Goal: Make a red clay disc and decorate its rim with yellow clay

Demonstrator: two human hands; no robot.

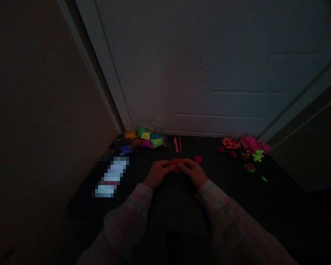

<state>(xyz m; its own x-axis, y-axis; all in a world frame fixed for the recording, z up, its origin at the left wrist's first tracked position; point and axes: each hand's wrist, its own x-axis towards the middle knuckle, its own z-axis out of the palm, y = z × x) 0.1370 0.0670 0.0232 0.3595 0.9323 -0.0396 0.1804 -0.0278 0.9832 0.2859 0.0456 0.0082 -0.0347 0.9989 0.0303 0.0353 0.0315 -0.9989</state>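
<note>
Sleeves: pale, pink-patterned fabric sleeves [129, 215] reach in over the near side of the dark tabletop [176, 209].
Left hand: the left hand [156, 173] pinches the left edge of a rounded orange-red soft piece [176, 161] between thumb and fingers.
Right hand: the right hand [194, 173] pinches the same piece from the right.
Orange-red piece: between both hands, mid-table; its exact shape is partly hidden.
Left side: a bright, pixelated panel [111, 178].
Right side: a small green leaf-shaped piece [264, 179], with a lime-green figure [257, 155] and a pink cluster [251, 144] farther back.
Beyond the right hand: a rounded magenta lump [198, 159].
Far middle: a pink knife-shaped tool [176, 144] beside a slim pink stick [180, 144].
Far left: clear bags of multicoloured material [146, 143].
Farthest: a pale panelled door [160, 66].
</note>
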